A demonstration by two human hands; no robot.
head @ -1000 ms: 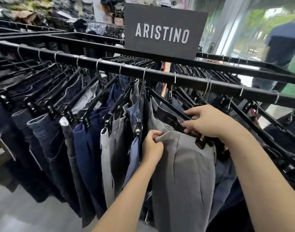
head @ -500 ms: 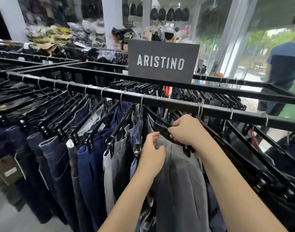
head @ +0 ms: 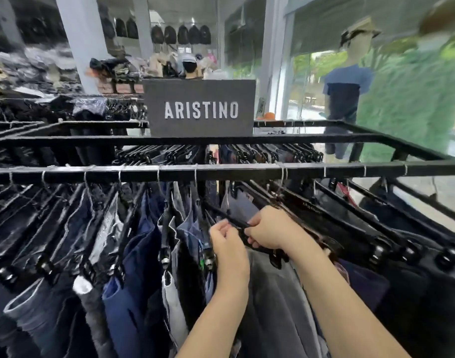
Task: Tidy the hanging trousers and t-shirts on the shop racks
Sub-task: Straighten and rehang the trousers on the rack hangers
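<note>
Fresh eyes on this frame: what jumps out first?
The dark sign reading ARISTINO stands at top centre on the black rack. Just below centre, the right hand grips a black hanger carrying grey trousers; the left hand is curled beside it, its hold unclear. Far right, by the window, stands a mannequin in a blue t-shirt and hat.

A dark grey rectangular sign lettered ARISTINO in white stands at 12 o'clock. At 11 o'clock rises a pale grey square pillar. A row of dark bags hangs on the back wall above a display heaped with caps. At 2 o'clock a hatted mannequin in a blue and navy t-shirt stands by the daylit glass shopfront.
</note>
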